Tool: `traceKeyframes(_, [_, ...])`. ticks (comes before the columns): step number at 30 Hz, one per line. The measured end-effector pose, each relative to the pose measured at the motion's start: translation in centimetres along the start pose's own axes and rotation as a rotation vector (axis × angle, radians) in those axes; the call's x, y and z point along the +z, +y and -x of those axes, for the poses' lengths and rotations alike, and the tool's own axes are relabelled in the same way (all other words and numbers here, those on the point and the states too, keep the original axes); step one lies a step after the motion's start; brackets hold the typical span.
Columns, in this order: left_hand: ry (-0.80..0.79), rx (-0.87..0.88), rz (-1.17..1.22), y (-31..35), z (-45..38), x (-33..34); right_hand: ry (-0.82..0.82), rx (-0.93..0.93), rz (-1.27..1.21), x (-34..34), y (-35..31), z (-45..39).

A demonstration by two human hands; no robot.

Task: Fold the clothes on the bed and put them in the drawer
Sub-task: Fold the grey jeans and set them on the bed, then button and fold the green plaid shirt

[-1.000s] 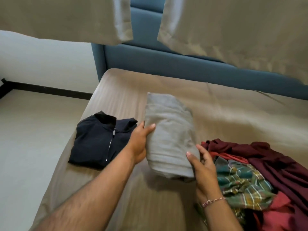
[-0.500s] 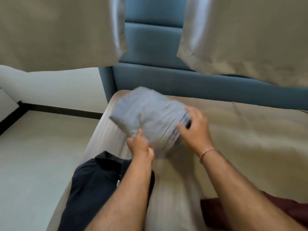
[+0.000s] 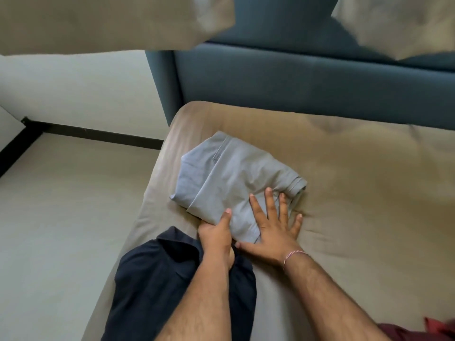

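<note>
Bed point(image 3: 357, 193): tan sheet, fills the right and centre of the view, its left edge running from near centre up to the far corner. Sheet wrinkled around the clothes.

Headboard point(image 3: 295, 80): blue, padded, across the far side of the bed.

Floor point(image 3: 61, 217): pale, left of the bed, with a dark skirting strip along the far wall.

Two pale cloth panels hang at the top of the view, blurred; could be curtains, cannot tell.

Navy top point(image 3: 152, 286): folded, lies on the near left edge of the bed, partly under the left forearm.

Grey garment point(image 3: 229, 178): folded into a compact bundle, lies flat on the bed near its far left corner, just beyond the navy top. A seamed edge shows on its far side; a rolled hem sticks out at its right end.

Red clothes point(image 3: 423, 332): a scrap of them at the near right corner.

Right hand point(image 3: 275, 230): flat, fingers spread wide, pressing down on the near right part of the grey garment; little finger on the sheet. Thread bracelet at the wrist.

Left hand point(image 3: 216, 232): grips the near left corner of the grey garment, thumb on top, other fingers tucked under and hidden.
</note>
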State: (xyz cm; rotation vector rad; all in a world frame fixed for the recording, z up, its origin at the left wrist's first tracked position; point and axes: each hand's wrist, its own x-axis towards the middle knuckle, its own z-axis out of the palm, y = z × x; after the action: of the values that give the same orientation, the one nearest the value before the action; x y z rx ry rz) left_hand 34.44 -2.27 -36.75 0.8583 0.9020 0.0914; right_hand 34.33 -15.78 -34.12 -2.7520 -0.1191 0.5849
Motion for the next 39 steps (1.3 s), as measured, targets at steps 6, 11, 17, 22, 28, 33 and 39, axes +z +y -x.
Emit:
traceKeyframes(6, [-0.041,0.036,-0.103,0.6,0.8,-1.0,0.175,0.191,-0.144,1.6,-5.3,5.9])
traceKeyframes(11, [-0.071,0.045,-0.338,4.1,3.9,-0.4,0.245,0.105,-0.311,7.8,-5.9,23.2])
traceKeyframes(17, [-0.517,0.202,-0.859,-1.0,21.2,-6.0,0.260,0.142,-0.290,14.0,-0.1,37.4])
traceKeyframes(22, [-0.842,-0.001,-0.975,-9.1,33.1,-20.2,0.252,0.210,-0.508,14.8,2.6,43.5])
traceKeyframes(28, [-0.802,0.030,-0.861,-9.8,37.9,-24.8,0.579,0.291,-0.535,13.7,3.4,51.1])
traceKeyframes(33, [-0.909,0.141,-0.887,-8.4,42.9,-26.4,0.809,0.521,-0.453,11.7,5.0,55.5])
traceKeyframes(39, [-1.044,0.225,-0.929,-6.7,48.3,-29.1,0.569,0.621,-0.680,7.2,7.7,54.3])
